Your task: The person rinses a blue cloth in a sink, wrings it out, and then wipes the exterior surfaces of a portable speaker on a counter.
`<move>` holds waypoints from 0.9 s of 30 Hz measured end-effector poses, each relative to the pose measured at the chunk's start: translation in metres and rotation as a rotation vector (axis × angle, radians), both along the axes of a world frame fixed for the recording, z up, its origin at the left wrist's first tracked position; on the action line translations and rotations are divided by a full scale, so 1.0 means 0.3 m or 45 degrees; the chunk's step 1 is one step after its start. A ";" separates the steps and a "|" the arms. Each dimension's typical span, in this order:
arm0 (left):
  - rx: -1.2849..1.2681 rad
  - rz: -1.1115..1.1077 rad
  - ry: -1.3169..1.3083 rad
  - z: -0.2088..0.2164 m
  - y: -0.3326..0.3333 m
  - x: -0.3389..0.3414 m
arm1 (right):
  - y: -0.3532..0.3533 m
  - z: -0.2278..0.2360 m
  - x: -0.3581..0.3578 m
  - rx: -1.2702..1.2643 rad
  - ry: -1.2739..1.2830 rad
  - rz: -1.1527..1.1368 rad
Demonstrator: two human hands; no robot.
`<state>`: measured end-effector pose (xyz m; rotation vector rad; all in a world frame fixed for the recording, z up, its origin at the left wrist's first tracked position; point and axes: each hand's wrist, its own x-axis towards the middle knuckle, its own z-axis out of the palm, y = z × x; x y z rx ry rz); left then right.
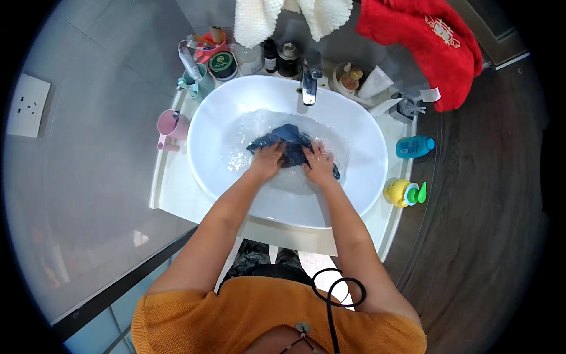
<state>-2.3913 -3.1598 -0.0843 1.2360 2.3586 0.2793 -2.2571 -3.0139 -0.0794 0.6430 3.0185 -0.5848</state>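
Observation:
A dark blue wet cloth (287, 132) lies bunched in water in the white oval basin (212, 118). My left hand (269, 160) rests on the cloth's left side, fingers spread and pointing away from me. On its right side lies my right hand (319, 163), its fingers also apart and pressed against the fabric. Some fingertips are partly hidden by cloth and water. Part of the cloth bulges up between and beyond both hands, and a small dark piece shows right of my right hand.
A chrome faucet (311, 79) stands over the basin's far rim. Jars, bottles and cups line the back of the counter. At the left is a pink cup (172, 125); at the right, a blue bottle (414, 147) and a yellow pump bottle (404, 193). A red towel (427, 47) hangs back right.

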 end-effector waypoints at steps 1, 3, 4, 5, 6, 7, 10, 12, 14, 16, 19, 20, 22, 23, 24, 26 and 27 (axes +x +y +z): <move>0.070 0.012 -0.113 0.038 0.004 -0.033 | 0.051 -0.054 0.012 -0.126 0.102 -0.001; 0.438 0.341 -0.354 0.056 -0.020 -0.065 | 0.095 -0.084 0.009 -0.656 0.471 -0.237; 0.734 0.655 -0.481 0.035 -0.041 -0.065 | 0.081 -0.079 0.009 -0.675 0.564 -0.519; 1.029 0.972 -0.604 0.009 -0.061 -0.066 | 0.062 -0.072 0.016 -0.687 0.653 -0.803; 1.055 1.085 -0.578 -0.018 -0.080 -0.074 | 0.043 -0.053 0.018 -0.692 0.741 -1.087; 1.079 1.196 -0.551 -0.049 -0.098 -0.083 | 0.027 -0.059 0.023 -0.550 0.652 -1.147; 1.185 1.481 -1.132 -0.098 -0.099 -0.080 | -0.075 -0.051 -0.031 -0.494 0.564 -1.207; 1.288 1.476 -1.777 -0.098 -0.076 -0.057 | -0.133 -0.098 -0.087 -0.546 0.672 -0.984; 1.096 1.400 -1.784 -0.072 -0.045 -0.015 | -0.191 -0.088 -0.136 -0.620 0.533 -0.775; 0.937 1.398 -1.877 -0.012 -0.021 0.006 | -0.223 -0.077 -0.158 -0.778 0.514 -0.731; 0.950 1.448 -2.219 -0.048 -0.026 -0.022 | -0.291 0.057 -0.165 -1.045 0.555 -0.518; 0.986 1.395 -2.231 -0.047 -0.021 -0.027 | -0.307 0.125 -0.150 -1.127 0.579 -0.441; 1.067 1.288 -2.244 -0.022 -0.011 -0.033 | -0.350 0.241 -0.117 -1.116 0.562 -0.281; 1.062 1.310 -2.428 -0.014 -0.011 -0.033 | -0.362 0.276 -0.107 -1.111 0.551 -0.199; 1.043 1.352 -2.364 -0.011 -0.004 -0.029 | -0.363 0.299 -0.108 -1.044 0.476 -0.222; 1.008 1.438 -2.231 -0.023 0.004 -0.020 | -0.362 0.327 -0.110 -0.913 0.325 -0.263; 1.056 1.329 -2.304 -0.044 0.003 -0.013 | -0.357 0.318 -0.124 -0.823 0.278 -0.283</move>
